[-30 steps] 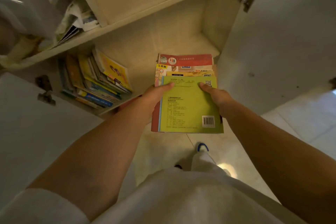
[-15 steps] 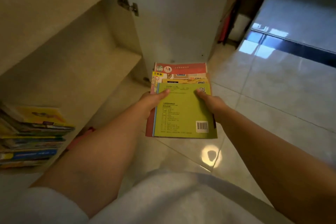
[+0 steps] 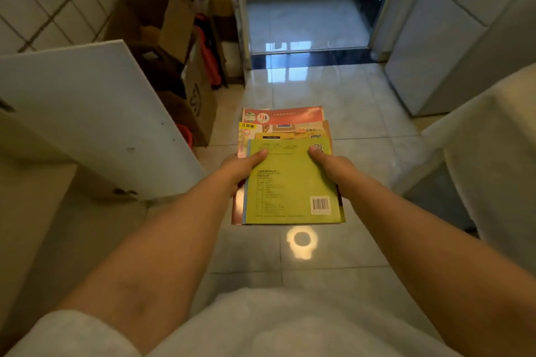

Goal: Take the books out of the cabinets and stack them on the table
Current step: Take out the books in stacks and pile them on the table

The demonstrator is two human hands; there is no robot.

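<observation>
Glossy tiled floor (image 3: 333,101), open cabinet door (image 3: 87,116) at left; we carry book stack (image 3: 290,182) mid-air, left hand (image 3: 240,166) and right hand (image 3: 333,165) in firm grip at sides, thumbs on top; keep stack level, square edges before setting on desk.

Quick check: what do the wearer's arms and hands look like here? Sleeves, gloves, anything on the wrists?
Both forearms are bare. The left hand and right hand wear no gloves, and no watch, band or ring shows. A short white sleeve covers the left upper arm, matching the white garment at the bottom of the frame.
</observation>
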